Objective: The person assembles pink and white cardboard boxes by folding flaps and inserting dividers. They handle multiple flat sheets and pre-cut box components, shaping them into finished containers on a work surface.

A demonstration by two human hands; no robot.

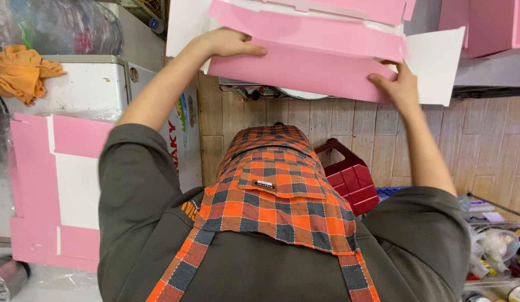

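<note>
Left hand (pixel 229 43) & right hand (pixel 398 85) gripping pink card sheet (pixel 304 70), checked apron (pixel 276 184) below

Matt pink-and-white cardboard sheet (pixel 304 70), woven checked cloth apron (pixel 276 190), glossy red plastic stool (pixel 355 184), wood-look plank floor (pixel 483 151).

Pink cardboard (pixel 304 70) (orange-checked apron (pixel 276 190)).

Orange cloth (pixel 22 70), red stool (pixel 352 179), perhaps crate.
</note>
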